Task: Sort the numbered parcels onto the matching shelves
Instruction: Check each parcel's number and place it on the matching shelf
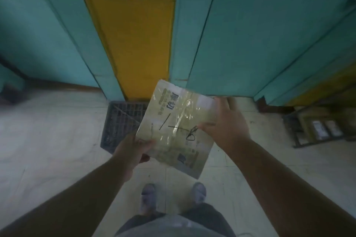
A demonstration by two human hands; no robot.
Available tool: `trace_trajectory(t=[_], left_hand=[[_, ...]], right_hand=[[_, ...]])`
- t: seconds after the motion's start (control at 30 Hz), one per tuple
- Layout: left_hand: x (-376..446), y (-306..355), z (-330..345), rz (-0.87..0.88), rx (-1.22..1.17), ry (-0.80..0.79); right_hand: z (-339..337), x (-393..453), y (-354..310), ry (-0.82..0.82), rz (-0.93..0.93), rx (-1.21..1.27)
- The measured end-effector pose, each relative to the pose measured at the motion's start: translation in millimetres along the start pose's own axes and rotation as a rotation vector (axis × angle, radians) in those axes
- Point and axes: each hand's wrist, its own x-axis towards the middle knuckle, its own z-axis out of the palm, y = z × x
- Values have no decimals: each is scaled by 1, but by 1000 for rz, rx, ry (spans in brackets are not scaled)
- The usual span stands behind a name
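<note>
Far left: teal shelving panels (34, 30), flat and matte, rising from the floor (48, 130), with a yellow strip of wall (133, 40) in the gap between them. At the foot of that gap, flat on the pale smooth floor, a dark plastic crate (121, 121) with a grid-patterned face; contents not discernible.

Left hand (133, 150) clamped on the near-left corner of the parcel (175, 126), thumb on top, fingers curled beneath. Parcel held in the air over the floor, between both hands, near the base of the shelving. Flat, roughly rectangular, pale yellowish with printed lettering, crossed by a strip of glossy, wrinkled clear tape. Long axis running from far left to near right, face turned up, tilted a little toward the camera. Black handwritten marks on it: a slash, a dash and a looped figure, exact number unclear.

Right hand (225, 123) gripping the right edge, thumb pressed on top, fingers wrapped behind the far-right corner.

Below, grey shoes (148, 196) on the floor. Far right, a low dark rack (300, 125) holding blurred items.
</note>
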Motion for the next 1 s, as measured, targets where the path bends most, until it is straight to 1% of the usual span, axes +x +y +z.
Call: trace_trajectory(t=[0.07,0.17,0.23,0.33,0.4,0.5,0.63,0.7,0.87,1.0], left_hand=[[-11,14,37,42,37,-87],[-24,34,109,140,151,-217],[-30,37,170,191,178,-280],[-46,24,280,236,238,-335],[-62,10,359,226,242,-406],[-88,-8,463,212,284,-503],[-111,-18,574,194,364,-615],[-113,-23,623,172,392,-656],[-100,-37,740,120,416,-696],[-80,-48,849,26,436,-793]], right_hand=[[-30,-21,34,70,57,13],[-76,-56,97,163,168,19],[-107,-82,147,217,238,11],[-156,-127,231,305,335,-24],[-190,-162,289,359,385,-43],[-239,-216,365,397,502,-67],[-287,-262,448,420,626,-97],[-301,-271,488,422,660,-90],[-322,-268,596,458,747,-44],[-345,-266,681,457,832,-77]])
